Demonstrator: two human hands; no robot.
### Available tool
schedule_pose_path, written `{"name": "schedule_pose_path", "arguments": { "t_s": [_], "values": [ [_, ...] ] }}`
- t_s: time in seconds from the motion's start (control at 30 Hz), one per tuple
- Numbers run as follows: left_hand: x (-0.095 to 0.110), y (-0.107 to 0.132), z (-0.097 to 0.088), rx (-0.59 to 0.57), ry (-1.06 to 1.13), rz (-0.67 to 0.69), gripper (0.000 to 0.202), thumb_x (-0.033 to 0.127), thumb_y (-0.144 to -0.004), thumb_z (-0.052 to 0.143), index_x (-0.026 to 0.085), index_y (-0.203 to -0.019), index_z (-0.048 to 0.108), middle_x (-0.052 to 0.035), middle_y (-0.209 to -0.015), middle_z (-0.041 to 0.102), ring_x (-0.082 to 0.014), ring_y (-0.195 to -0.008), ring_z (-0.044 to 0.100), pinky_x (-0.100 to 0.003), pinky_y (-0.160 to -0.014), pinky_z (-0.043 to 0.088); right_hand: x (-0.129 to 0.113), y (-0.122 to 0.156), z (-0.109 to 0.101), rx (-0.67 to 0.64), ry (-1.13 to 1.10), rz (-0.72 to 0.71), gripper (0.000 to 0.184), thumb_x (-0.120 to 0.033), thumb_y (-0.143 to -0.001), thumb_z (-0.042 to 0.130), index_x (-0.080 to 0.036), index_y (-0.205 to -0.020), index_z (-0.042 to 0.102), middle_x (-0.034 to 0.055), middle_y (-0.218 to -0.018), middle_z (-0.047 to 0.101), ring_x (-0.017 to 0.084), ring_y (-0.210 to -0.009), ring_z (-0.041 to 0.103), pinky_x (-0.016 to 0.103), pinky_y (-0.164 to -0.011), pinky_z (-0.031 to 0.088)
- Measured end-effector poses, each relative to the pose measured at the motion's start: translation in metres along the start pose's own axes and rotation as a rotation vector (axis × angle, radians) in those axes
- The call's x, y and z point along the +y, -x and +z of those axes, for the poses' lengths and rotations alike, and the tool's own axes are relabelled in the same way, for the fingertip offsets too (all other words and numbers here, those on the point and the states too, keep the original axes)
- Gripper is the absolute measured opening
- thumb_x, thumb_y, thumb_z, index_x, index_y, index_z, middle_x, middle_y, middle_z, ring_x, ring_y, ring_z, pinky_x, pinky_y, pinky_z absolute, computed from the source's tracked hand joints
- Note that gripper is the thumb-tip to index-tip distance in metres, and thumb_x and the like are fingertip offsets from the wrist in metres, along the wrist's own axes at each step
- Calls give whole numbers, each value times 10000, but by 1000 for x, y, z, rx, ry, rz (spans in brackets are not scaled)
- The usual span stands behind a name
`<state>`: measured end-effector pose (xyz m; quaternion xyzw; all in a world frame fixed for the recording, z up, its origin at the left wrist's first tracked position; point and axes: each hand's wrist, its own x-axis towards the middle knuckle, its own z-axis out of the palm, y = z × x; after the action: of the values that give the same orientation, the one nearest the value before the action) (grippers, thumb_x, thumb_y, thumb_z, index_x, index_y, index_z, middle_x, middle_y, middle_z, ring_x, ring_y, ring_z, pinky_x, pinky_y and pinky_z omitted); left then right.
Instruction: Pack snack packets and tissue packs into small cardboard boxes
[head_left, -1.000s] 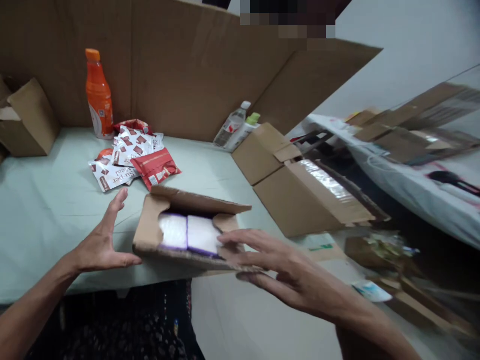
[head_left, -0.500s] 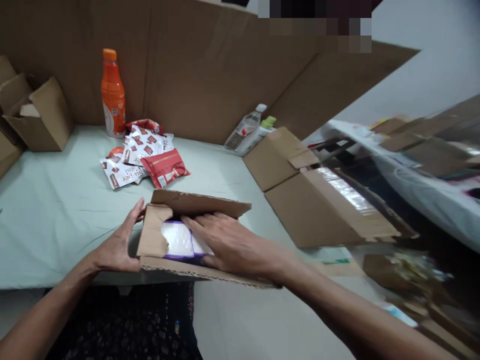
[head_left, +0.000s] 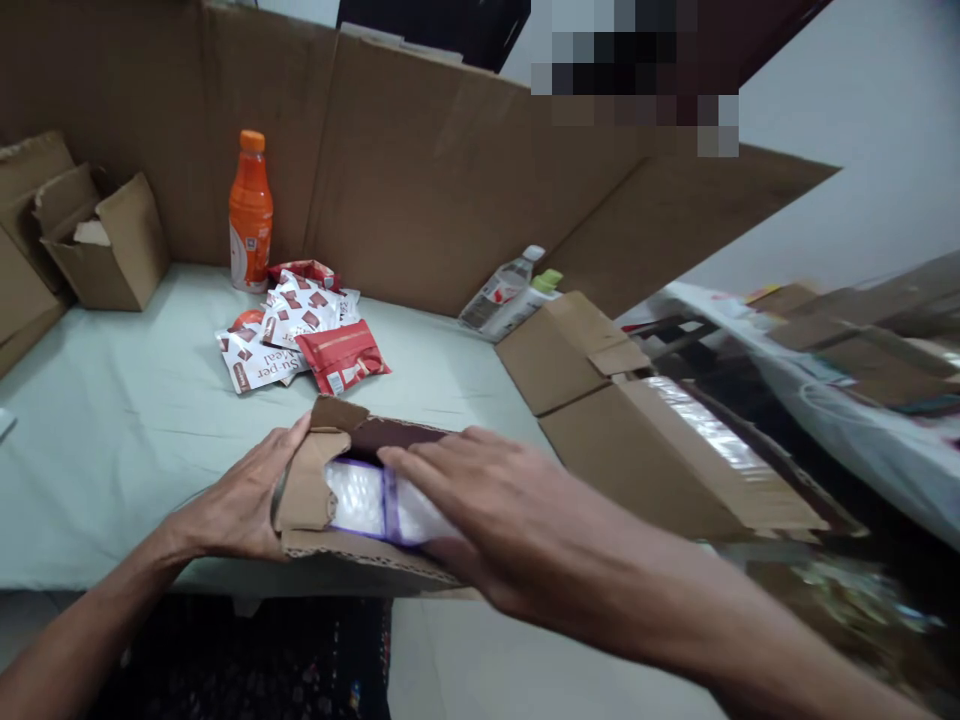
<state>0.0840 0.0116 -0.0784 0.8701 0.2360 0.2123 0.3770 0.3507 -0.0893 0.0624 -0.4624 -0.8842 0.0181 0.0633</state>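
White packs (head_left: 356, 498) in a brown box (head_left: 303, 495)

My left hand (head_left: 240, 495) has hold of the left end of the brown box, with my palm up against it; my right hand (head_left: 510, 500) is over the other end, and it hides much of the white pack on that side; my thumb there is hard to see, so I cannot tell if I am gripping that pack or just touching it. The box is open at the top, at the near edge of the pale green cloth (head_left: 135, 430); 2 white packs with purple edges show inside, side by side. Just past the box is a heap of shiny packets (head_left: 300, 310), with a red packet (head_left: 345, 355) in front; an orange bottle (head_left: 251, 215) stands behind them; to the right, 2 more bottles (head_left: 501, 290) lean near a big brown box (head_left: 630, 450); a tall cardboard wall (head_left: 420, 160) runs along the back.
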Motion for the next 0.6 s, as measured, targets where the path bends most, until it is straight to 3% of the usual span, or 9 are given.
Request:
{"name": "schedule_pose_path", "arguments": {
  "t_s": [0.07, 0.17, 0.27, 0.33, 0.4, 0.5, 0.6],
  "values": [
    [-6, 8, -9, 40, 26, 1, 1296, 631, -751, 828, 286, -1696, 12, -177, -1652, 349, -458, -1520, 366, -652, -1250, 353, 19, 2, -13, 131, -96, 26, 432, -332, -978, 574, -287, -1406, 617, 107, -1162, 774, 304, -948, 743, 444, -752, 634],
    [-14, 29, -25, 110, -5, -44, 1193, 587, -815, 801, 363, -1692, 23, -140, -1686, 319, -462, -1515, 387, -652, -1237, 378, 66, 12, -36, 418, -237, 223, 496, -545, -943, 652, -431, -1424, 604, 38, -1192, 759, 314, -976, 740, 471, -735, 657],
    [-19, 46, -37, 143, -70, -103, 1148, 504, -846, 791, 432, -1679, 5, -104, -1693, 330, -464, -1472, 459, -659, -1185, 449, 123, 1, -38, 605, -194, 499, 545, -512, -867, 759, -390, -1386, 642, 57, -1186, 744, 332, -998, 721, 558, -871, 636],
    [-21, 52, -39, 150, -103, -120, 1156, 490, -832, 799, 450, -1674, 9, -93, -1688, 343, -477, -1449, 485, -674, -1152, 478, 161, -22, -22, 592, -67, 677, 589, -401, -817, 807, -287, -1375, 654, 110, -1256, 725, 343, -1080, 695, 596, -1007, 566],
    [-20, 54, -38, 152, -111, -130, 1167, 499, -807, 810, 440, -1677, 35, -99, -1680, 354, -494, -1432, 498, -679, -1132, 498, 197, -52, 6, 481, -7, 792, 598, -317, -808, 796, -193, -1373, 643, 172, -1306, 708, 342, -1138, 675, 583, -1056, 521],
    [-16, 54, -34, 151, -119, -136, 1173, 500, -795, 813, 439, -1675, 40, -107, -1673, 360, -497, -1416, 512, -664, -1118, 520, 237, -92, 54, 345, -41, 780, 515, -297, -819, 778, -117, -1289, 670, 216, -1287, 715, 314, -1132, 682, 488, -1020, 527],
    [-14, 53, -32, 155, -142, -127, 1199, 494, -800, 809, 455, -1668, -18, -109, -1681, 342, -488, -1410, 519, -649, -1104, 540, 248, -108, 95, 299, -47, 736, 489, -327, -845, 764, -121, -1279, 673, 226, -1292, 701, 324, -1183, 656, 482, -1016, 513]
  ]
}}
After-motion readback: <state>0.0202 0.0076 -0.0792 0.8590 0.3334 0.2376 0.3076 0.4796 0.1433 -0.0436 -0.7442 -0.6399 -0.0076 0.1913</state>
